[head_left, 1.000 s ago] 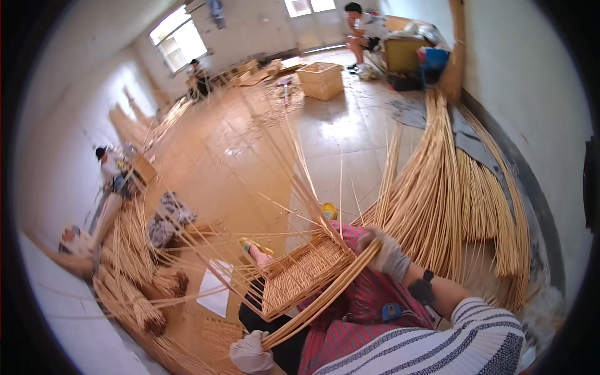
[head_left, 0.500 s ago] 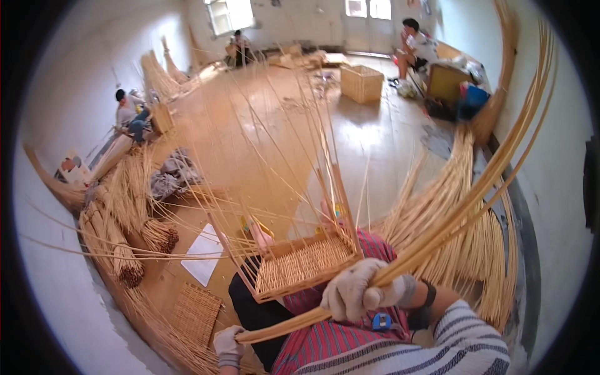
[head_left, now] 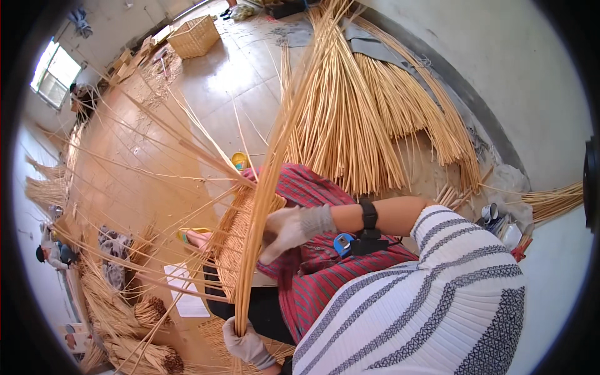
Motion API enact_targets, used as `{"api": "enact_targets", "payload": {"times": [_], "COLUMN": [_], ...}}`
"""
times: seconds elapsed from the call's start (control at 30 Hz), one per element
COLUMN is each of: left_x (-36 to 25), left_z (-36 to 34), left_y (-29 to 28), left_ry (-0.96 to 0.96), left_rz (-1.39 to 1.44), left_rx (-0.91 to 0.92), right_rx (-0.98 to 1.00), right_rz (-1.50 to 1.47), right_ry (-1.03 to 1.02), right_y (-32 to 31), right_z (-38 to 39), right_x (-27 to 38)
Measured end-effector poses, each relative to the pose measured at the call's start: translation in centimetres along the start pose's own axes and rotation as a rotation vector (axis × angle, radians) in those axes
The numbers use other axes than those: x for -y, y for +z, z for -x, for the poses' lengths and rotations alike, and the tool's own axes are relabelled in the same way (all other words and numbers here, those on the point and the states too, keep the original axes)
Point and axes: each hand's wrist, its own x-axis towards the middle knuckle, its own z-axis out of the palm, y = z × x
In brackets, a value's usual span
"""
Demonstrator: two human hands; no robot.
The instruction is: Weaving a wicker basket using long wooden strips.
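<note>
A long bundle of pale rods [head_left: 247, 294] runs upright through the middle of the view. My gloved left hand [head_left: 244, 340] is closed on its lower end. Beside the bundle, my gloved right hand [head_left: 284, 231] has its fingers partly stretched and apart, slightly blurred, some fingertips close to the rods. Just left of the bundle, over my lap, lies a rectangular woven piece [head_left: 231, 244] with long loose stakes fanning out leftward. A blue tape measure [head_left: 344, 244] rests near my right forearm on the red striped cloth [head_left: 319, 187].
Loose rods [head_left: 347, 125] are heaped at upper right, more bundles [head_left: 109, 294] at lower left. A white sheet [head_left: 187, 300] lies on the floor [head_left: 144, 194]. A square basket [head_left: 194, 39] stands at the back; co-workers [head_left: 55, 250] sit along the left.
The view has swung toward the right. The rod bundle has gone from a diagonal to nearly upright in the frame. My right hand, earlier gripping it, now appears looser beside it.
</note>
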Motion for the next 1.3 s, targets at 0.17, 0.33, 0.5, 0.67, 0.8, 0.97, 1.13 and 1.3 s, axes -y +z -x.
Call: {"api": "enact_targets", "payload": {"times": [0.17,0.33,0.5,0.67,0.8,0.97,1.13,1.3], "left_x": [-1.5,-2.5,-2.6,-3.1,-0.4,0.6,-0.8,-1.9], "left_z": [0.6,-0.2,-1.6,-0.1,-0.6,1.4,1.2,0.2], "left_y": [0.6,2.6,2.7,3.0,4.9,4.8,4.8,4.3], "left_ry": [-0.072,-0.063,-0.325,-0.400,-0.243,-0.305,-0.130,0.163], "left_rz": [0.087,0.093,0.236,0.282,0.201,0.064,-0.120,-0.261], "left_rx": [0.020,0.044,0.194,0.212,0.238,0.240,0.211,0.238], "right_rx": [-0.787,-0.866,-1.117,-1.273,-0.673,-1.368,-0.698,-0.240], "right_rz": [0.229,0.030,-1.142,-1.264,-1.417,-1.249,-1.477,-0.834], "right_ry": [0.211,0.549,0.186,0.181,-0.404,-0.080,-0.576,-0.696], "right_y": [-5.6,-10.3,-13.9,-20.1,-27.4,-25.4,-15.4,-5.9], "right_z": [3.0,2.8,1.0,5.5,13.1,7.3,5.2,1.6], "right_x": [-11.8,-21.3,-23.4,-23.1,-30.6,-21.0,-3.2,2.9]}}
